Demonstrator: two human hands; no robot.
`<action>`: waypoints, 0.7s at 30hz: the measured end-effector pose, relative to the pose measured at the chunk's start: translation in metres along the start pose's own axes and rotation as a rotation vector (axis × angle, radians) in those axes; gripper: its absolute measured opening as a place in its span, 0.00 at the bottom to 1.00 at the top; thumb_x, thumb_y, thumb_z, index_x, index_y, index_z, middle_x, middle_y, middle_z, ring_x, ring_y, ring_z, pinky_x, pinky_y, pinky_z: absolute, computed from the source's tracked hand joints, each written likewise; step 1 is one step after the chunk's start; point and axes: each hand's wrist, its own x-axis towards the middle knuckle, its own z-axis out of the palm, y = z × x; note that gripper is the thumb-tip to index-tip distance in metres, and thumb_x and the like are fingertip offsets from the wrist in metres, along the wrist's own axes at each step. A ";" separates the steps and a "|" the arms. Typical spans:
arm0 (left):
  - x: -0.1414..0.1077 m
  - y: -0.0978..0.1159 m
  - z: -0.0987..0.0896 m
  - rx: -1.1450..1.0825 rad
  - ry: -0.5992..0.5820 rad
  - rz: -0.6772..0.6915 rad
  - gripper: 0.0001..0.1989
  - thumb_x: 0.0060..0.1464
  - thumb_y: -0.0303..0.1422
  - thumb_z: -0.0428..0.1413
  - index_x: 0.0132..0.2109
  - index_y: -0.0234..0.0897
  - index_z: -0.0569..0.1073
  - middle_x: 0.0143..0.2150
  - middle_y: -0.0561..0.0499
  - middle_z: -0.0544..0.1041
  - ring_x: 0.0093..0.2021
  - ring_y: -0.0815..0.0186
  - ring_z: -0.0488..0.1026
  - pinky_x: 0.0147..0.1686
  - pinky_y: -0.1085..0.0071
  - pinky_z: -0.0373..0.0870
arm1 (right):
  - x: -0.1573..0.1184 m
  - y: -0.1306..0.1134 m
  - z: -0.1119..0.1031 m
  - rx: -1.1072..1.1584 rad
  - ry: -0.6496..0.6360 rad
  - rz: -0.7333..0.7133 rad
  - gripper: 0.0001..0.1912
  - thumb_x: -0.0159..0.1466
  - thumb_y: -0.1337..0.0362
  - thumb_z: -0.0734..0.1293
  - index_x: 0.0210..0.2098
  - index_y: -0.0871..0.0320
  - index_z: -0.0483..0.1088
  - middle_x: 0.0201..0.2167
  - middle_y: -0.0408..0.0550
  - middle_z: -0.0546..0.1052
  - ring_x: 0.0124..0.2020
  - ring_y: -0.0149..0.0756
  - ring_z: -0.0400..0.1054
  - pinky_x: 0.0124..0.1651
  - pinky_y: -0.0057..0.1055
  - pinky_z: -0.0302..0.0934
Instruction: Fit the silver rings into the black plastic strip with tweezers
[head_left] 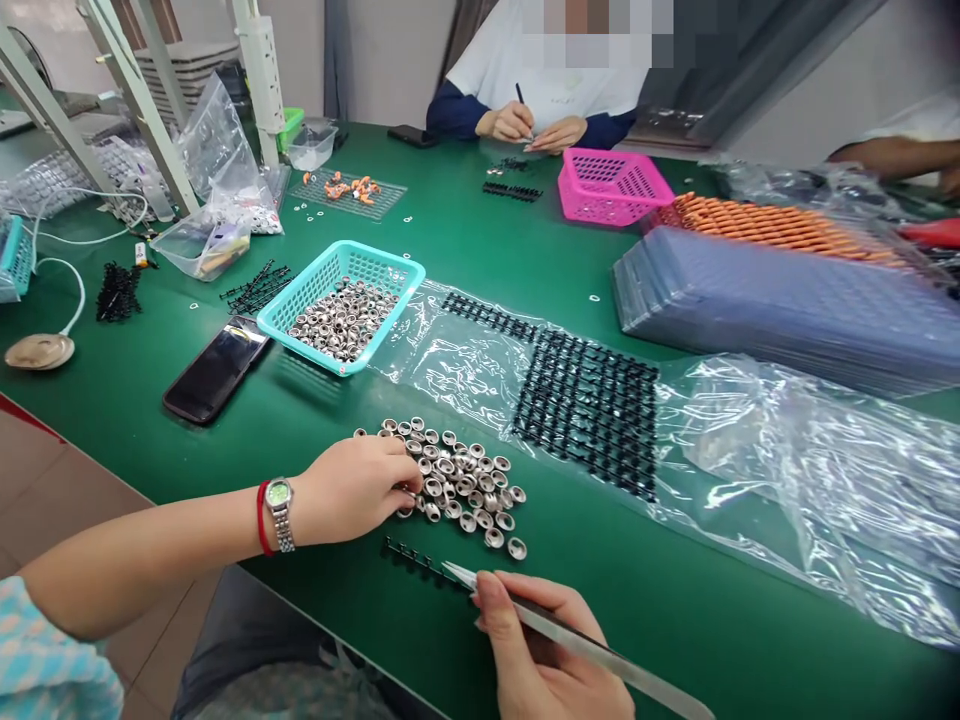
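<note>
My left hand point(356, 490), with a watch and a red band at its wrist, reaches into the left edge of a loose pile of small silver metal cups point(469, 480). Its fingers are bent together at the cups, and what they pinch is hidden. Metal tweezers point(577, 640) lie in the closed grip of my right hand point(547, 650), pointing left. Their tips are over a thin black toothed strip point(412, 553) on the table, just in front of the pile. The strip's right end goes out of sight behind my right hand.
A turquoise basket point(341, 305) of metal cups stands behind my left hand, beside a phone point(217, 370). Rows of black strips point(589, 410) lie on plastic film. Clear trays point(750, 300) and a pink basket point(611, 190) stand farther back. A co-worker's hands point(536, 130) work opposite.
</note>
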 end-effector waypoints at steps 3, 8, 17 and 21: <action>-0.007 0.004 -0.001 -0.020 0.051 0.006 0.07 0.67 0.25 0.59 0.47 0.36 0.82 0.41 0.47 0.80 0.43 0.59 0.77 0.46 0.66 0.73 | -0.001 -0.004 0.005 -0.026 -0.004 -0.037 0.26 0.62 0.35 0.71 0.30 0.53 0.76 0.26 0.44 0.79 0.26 0.35 0.72 0.32 0.30 0.67; -0.031 0.018 0.003 -0.292 0.148 0.014 0.09 0.68 0.25 0.58 0.47 0.36 0.83 0.40 0.48 0.78 0.38 0.63 0.76 0.40 0.71 0.73 | -0.001 -0.009 0.012 -0.018 -0.018 -0.067 0.25 0.65 0.37 0.70 0.29 0.52 0.74 0.23 0.41 0.75 0.23 0.33 0.67 0.28 0.29 0.61; -0.050 0.034 0.028 -0.561 0.097 -0.204 0.04 0.62 0.23 0.64 0.40 0.35 0.82 0.34 0.51 0.82 0.33 0.66 0.76 0.36 0.75 0.70 | 0.010 0.005 0.004 -0.082 -0.101 -0.197 0.21 0.67 0.44 0.71 0.29 0.54 0.76 0.23 0.42 0.78 0.22 0.32 0.73 0.25 0.25 0.65; -0.050 0.032 0.031 -0.517 0.116 -0.164 0.06 0.63 0.23 0.61 0.42 0.34 0.84 0.36 0.48 0.84 0.36 0.64 0.79 0.38 0.74 0.71 | 0.014 0.005 0.001 -0.063 -0.163 -0.184 0.19 0.68 0.46 0.70 0.30 0.54 0.78 0.26 0.45 0.81 0.26 0.34 0.77 0.28 0.24 0.69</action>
